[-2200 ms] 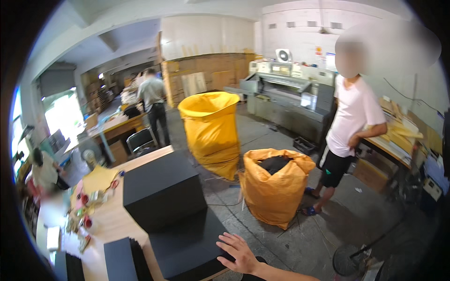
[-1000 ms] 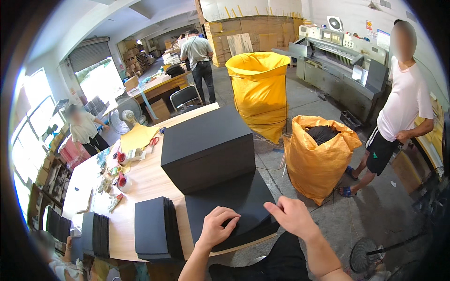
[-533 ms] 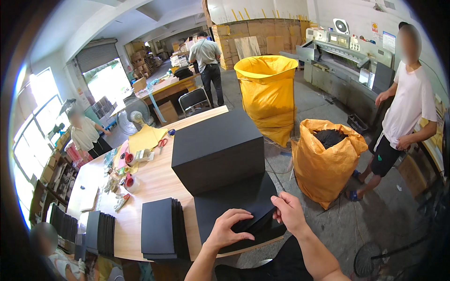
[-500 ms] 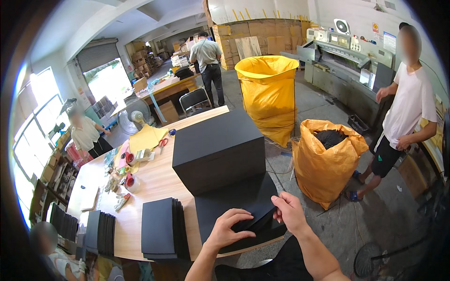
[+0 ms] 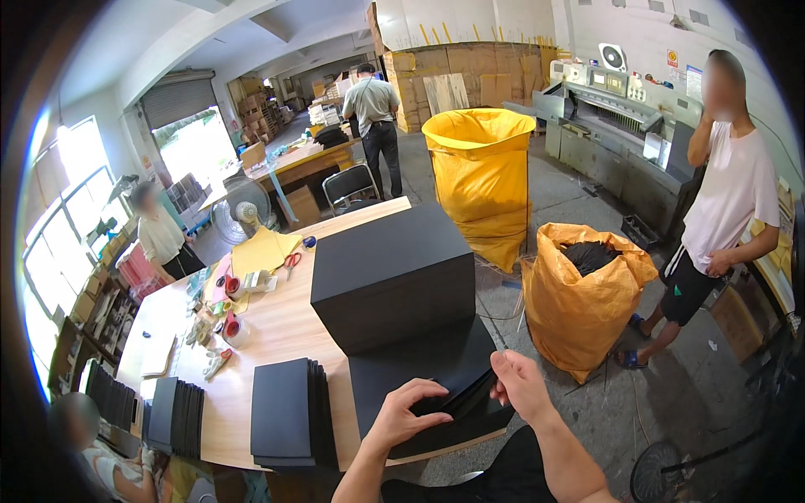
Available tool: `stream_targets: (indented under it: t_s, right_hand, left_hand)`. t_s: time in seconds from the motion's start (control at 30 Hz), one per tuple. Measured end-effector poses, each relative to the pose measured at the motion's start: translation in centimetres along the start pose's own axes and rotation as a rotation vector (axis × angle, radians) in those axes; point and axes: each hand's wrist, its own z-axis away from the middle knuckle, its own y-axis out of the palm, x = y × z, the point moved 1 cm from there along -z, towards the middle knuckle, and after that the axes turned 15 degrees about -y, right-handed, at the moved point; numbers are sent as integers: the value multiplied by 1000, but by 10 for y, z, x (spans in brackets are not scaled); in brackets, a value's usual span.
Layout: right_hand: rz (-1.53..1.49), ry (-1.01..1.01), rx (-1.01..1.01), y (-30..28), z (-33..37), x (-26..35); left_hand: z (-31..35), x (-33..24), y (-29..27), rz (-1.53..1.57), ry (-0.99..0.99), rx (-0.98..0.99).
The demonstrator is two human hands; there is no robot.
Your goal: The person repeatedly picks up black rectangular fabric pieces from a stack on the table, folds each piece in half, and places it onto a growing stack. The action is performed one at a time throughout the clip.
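Observation:
In front of me lies a low stack of black sheets (image 5: 419,356), its near right corner lifted and slightly fanned. My right hand (image 5: 520,384) is closed in a pinch at that corner, gripping the sheet edges. On the stack's near part rests my left hand (image 5: 412,409), fingers curved and thumb apart, with nothing clasped between them. Right behind the low stack rises a tall block of black sheets (image 5: 394,281). To the left, a smaller black stack (image 5: 289,411) sits on the wooden table (image 5: 222,402).
More black stacks (image 5: 174,415) line the table's near left. Tape rolls (image 5: 236,331), red scissors (image 5: 292,264) and yellow paper (image 5: 262,250) lie farther back. An orange sack (image 5: 570,323) and a yellow sack (image 5: 478,189) stand beyond the table; a person (image 5: 725,184) stands at right.
My hands stay at the stack with only slight shifts. The person at right has raised a hand to the head. At lower left, another person's hands have come into view.

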Motion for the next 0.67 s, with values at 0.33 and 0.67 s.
stream_targets:
  t_s: [0.33, 0.67]
  right_hand:
    - [-126, 61, -49, 7, -9, -1]
    - [-101, 22, -10, 0, -6, -6]
  left_hand:
    - [3, -6, 2, -124, 35, -47]
    - [1, 2, 2, -36, -23, -30]
